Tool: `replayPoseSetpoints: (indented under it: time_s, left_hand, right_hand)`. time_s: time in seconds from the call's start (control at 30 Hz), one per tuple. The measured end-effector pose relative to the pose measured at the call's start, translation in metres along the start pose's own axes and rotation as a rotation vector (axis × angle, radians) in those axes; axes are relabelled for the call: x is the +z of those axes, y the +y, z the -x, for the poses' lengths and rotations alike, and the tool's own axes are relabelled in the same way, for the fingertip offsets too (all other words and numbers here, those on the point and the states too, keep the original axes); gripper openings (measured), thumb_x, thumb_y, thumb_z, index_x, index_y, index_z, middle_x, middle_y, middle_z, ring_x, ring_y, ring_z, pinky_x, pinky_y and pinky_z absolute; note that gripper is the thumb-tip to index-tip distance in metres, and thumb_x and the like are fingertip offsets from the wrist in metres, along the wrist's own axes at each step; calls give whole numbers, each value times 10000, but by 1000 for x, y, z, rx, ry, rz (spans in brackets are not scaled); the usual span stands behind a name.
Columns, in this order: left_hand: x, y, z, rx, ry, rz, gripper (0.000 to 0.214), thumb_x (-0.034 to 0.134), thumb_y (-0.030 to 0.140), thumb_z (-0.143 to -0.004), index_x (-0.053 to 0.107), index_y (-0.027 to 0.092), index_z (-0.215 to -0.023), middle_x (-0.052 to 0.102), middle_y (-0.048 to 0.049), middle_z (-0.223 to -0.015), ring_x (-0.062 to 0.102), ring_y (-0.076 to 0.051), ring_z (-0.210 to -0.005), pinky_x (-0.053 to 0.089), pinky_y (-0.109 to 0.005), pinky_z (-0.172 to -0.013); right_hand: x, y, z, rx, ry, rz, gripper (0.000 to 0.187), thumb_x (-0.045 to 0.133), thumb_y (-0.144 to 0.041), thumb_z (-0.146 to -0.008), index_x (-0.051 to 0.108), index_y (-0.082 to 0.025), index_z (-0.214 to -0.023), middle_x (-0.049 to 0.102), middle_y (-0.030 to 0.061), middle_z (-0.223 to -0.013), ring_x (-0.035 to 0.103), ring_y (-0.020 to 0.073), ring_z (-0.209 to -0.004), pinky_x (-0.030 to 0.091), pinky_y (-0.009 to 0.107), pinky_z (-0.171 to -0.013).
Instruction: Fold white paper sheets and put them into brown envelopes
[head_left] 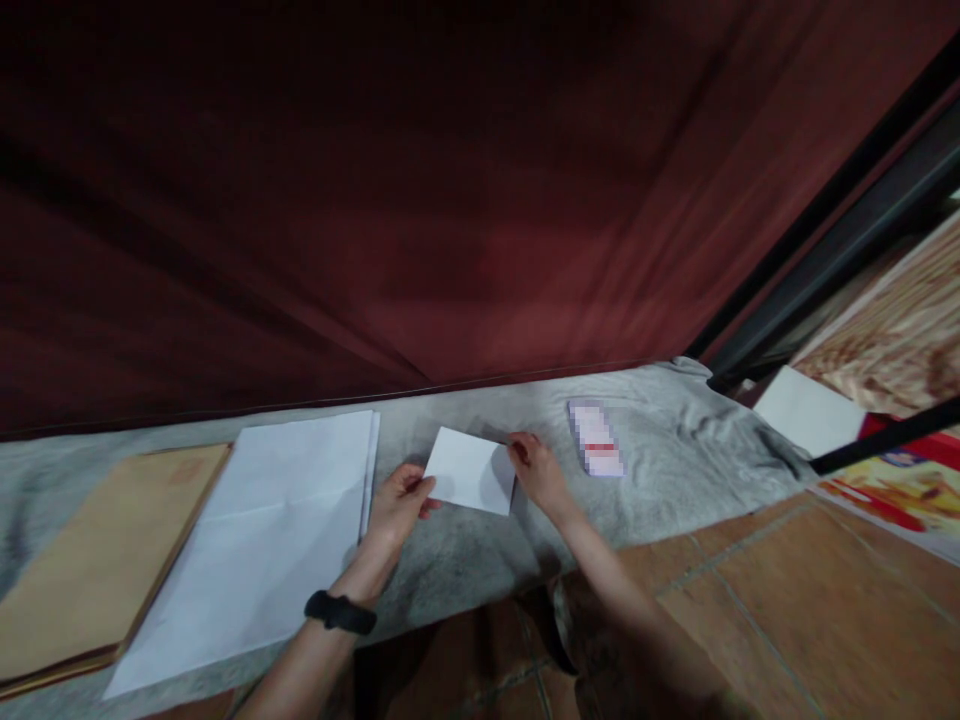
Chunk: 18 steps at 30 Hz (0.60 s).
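Observation:
A small white folded sheet of paper (471, 470) is held between my hands, just above a grey cloth. My left hand (401, 500) pinches its left edge, thumb on top. At the upper right corner, my right hand (536, 468) has its fingers closed on the paper's edge; the fingertips are partly hidden. Left of my hands lies a stack of large white paper sheets (292, 510) with a crease across the top one. Farther left are brown envelopes (127, 550) in a pile. A black band (340, 612) is around my left wrist.
The grey cloth (675, 460) covers a long narrow surface. A pixelated pale phone-shaped object (596, 438) lies on it at right. Behind hangs a dark red curtain (450, 250). A black metal frame (825, 220), a white box (810, 410) and tiled floor (795, 600) are at right.

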<state>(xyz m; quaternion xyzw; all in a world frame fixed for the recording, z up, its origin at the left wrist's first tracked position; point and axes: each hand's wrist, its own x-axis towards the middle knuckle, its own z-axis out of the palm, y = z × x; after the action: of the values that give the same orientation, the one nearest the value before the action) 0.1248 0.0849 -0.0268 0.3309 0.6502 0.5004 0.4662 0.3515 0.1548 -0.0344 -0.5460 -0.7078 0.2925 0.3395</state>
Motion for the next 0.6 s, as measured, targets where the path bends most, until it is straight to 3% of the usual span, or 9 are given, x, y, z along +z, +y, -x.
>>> replayPoseSetpoints:
  time_s: [0.1,0.2,0.3,0.43,0.6]
  left_hand:
    - [2,-5,5,-74,-72,63,353,801,407,-603,544,206,-736,685,26,-659,696,-177,-547,471,-229,-458]
    - [3,-9,7,-105,-111,85,354,795,391,-637,522,211,-773,682,32,-668,719,-189,-576,526,-250,-501]
    - [3,-11,6,-123,-123,70,326,776,357,-688,508,215,-806,693,36,-699,724,-184,-590,573,-277,-550]
    - [4,-11,1,-157,-101,1,258,723,252,-763,470,225,-803,668,52,-636,708,-186,-538,594,-307,-554]
    - [4,-12,-1,-194,-112,-33,245,703,229,-801,459,234,-816,682,46,-649,688,-175,-493,571,-292,-518]
  right_hand:
    - [10,-12,10,-168,64,120,420,431,-268,-1001,603,-188,-1375,625,128,-1375,567,254,-1280,436,443,-1113]
    - [32,-25,28,-316,-62,173,476,358,-325,-1062,482,-180,-1497,510,107,-1528,467,211,-1410,398,404,-1176]
    - [56,-28,48,-417,-137,322,529,365,-385,-1074,381,-181,-1561,373,89,-1624,341,232,-1500,336,439,-1218]
    - [72,-13,62,-436,-99,485,555,382,-413,-1074,356,-168,-1571,361,103,-1623,347,251,-1497,303,465,-1226]
    - [65,7,58,-397,-41,613,547,411,-386,-1066,374,-161,-1563,363,109,-1617,346,250,-1497,274,452,-1230]
